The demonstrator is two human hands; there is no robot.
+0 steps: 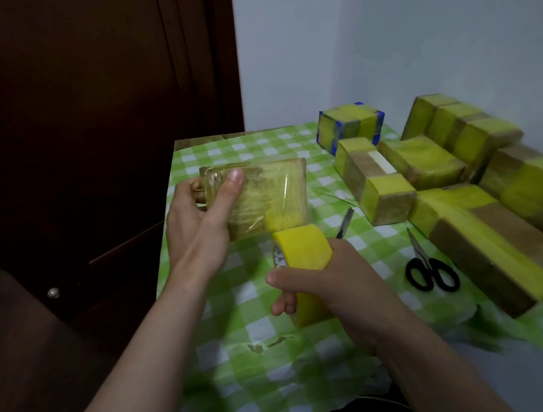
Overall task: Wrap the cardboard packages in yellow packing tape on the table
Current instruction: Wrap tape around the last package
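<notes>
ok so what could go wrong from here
The package is held by the left grip alone, so a hard pull on the yellow tape roll in the right grip might twist it and wrinkle the tape. The scissors lie off to the right; with both grips full, cutting means letting go of something.

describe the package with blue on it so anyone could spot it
Start at the green checked tablecloth and go to its far edge by the pale wall. The package sits back left of the other wrapped boxes. Only it has blue corners.
</notes>
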